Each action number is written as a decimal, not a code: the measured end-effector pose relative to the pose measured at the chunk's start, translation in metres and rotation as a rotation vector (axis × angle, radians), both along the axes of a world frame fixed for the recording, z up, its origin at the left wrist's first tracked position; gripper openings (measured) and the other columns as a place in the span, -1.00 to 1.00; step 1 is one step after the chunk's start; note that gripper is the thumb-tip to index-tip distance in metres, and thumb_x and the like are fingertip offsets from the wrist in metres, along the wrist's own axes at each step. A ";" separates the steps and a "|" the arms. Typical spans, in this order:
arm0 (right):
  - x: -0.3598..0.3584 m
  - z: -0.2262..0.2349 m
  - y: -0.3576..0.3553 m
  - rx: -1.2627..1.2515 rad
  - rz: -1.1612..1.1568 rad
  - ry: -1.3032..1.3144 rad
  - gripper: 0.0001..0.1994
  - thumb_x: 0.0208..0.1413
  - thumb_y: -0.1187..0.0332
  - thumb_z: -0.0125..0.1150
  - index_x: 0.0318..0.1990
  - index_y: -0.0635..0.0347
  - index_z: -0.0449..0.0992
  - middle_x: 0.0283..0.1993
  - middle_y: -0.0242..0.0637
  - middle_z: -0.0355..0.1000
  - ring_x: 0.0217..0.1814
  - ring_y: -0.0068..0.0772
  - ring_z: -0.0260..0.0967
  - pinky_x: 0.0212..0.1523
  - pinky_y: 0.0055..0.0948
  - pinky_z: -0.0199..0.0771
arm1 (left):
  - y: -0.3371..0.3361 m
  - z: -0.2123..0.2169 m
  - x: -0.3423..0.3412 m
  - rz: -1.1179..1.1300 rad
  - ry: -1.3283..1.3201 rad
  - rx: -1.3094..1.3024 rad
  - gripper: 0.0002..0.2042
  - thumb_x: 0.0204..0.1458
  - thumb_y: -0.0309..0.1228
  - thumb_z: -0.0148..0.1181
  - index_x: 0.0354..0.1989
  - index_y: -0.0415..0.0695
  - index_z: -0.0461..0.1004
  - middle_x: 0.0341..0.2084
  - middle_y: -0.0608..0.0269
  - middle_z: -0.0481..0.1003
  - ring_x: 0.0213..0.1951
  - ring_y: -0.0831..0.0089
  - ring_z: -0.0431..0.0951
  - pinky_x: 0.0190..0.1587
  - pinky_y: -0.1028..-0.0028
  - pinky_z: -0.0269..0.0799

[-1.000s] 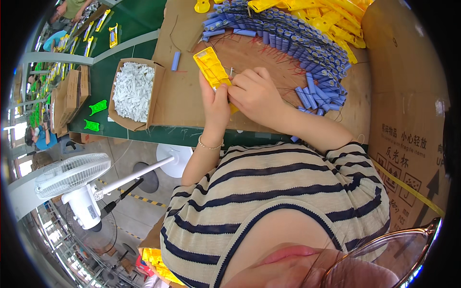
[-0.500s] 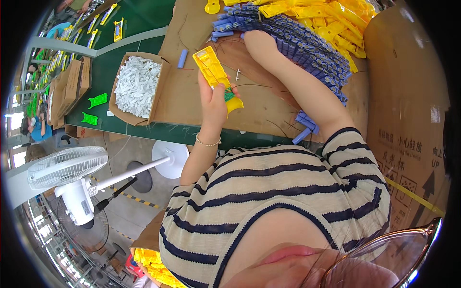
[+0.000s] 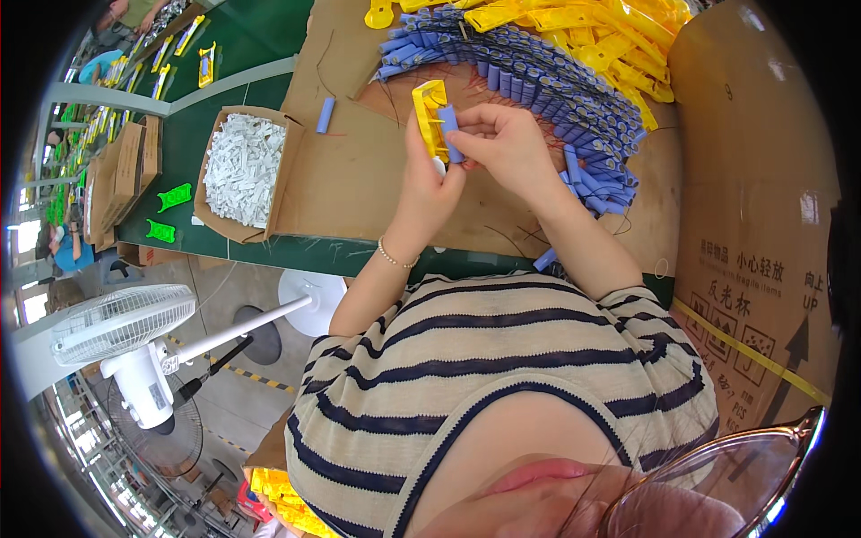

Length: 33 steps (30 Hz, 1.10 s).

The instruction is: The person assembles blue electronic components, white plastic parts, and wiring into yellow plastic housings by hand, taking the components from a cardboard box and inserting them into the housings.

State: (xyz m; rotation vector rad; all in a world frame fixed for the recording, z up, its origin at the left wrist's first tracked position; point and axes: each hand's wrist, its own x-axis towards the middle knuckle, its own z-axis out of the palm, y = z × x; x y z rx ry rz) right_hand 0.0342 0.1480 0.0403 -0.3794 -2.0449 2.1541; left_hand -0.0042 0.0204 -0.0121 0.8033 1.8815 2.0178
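My left hand (image 3: 427, 184) is closed around a yellow plastic housing (image 3: 430, 112), holding it tilted above the cardboard-covered bench. Between the fingers of my right hand (image 3: 513, 148) is a blue cylindrical battery cell (image 3: 450, 125), pressed against the housing's right side. Whether the cell sits inside the housing cannot be told. Just beyond my right hand lies a wide pile of blue battery cells (image 3: 529, 76) with thin wires. A few cells (image 3: 596, 184) have slumped near my right forearm. One loose cell (image 3: 325, 115) lies to the left of my hands.
A cardboard box (image 3: 280, 184) of small white parts stands left on the green bench, beside two green plastic pieces (image 3: 175, 196). More yellow housings (image 3: 601, 40) are heaped at the back right. A tall carton (image 3: 762, 179) borders the right side. A white fan (image 3: 126, 323) stands lower left.
My right hand has come back from the pile with a battery cell and met the housing. The left hand has turned the housing more edge-on. Several cells have slid toward my right forearm.
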 end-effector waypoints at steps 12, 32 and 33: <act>-0.011 -0.016 0.005 0.193 -0.014 0.064 -0.73 0.03 0.38 0.25 -0.16 0.35 0.45 -0.38 -0.33 0.44 -0.55 -0.66 0.34 -0.55 -0.67 0.36 | -0.010 0.017 0.004 -0.120 -0.315 0.106 -0.37 -0.04 -0.67 -0.18 0.26 -0.08 -0.16 -0.21 0.12 0.31 -0.32 0.43 0.45 -0.32 0.45 0.48; -0.015 -0.063 -0.002 -0.295 0.153 -0.193 -0.78 0.09 0.39 0.16 -0.14 0.32 0.46 -0.37 -0.33 0.46 -0.48 -0.64 0.36 -0.58 -0.61 0.35 | -0.023 -0.015 -0.010 -0.303 -0.633 0.040 -0.55 0.20 -0.41 -0.10 0.24 -0.13 -0.01 -0.03 0.13 0.31 -0.10 0.33 0.48 -0.15 0.35 0.51; -0.013 -0.056 -0.006 -0.298 0.177 -0.193 -0.78 0.09 0.39 0.16 -0.14 0.32 0.46 -0.37 -0.33 0.46 -0.48 -0.64 0.36 -0.58 -0.61 0.35 | -0.026 -0.009 -0.009 -0.279 -0.629 0.041 -0.55 0.20 -0.41 -0.10 0.24 -0.13 -0.01 -0.03 0.13 0.31 -0.10 0.33 0.48 -0.15 0.35 0.51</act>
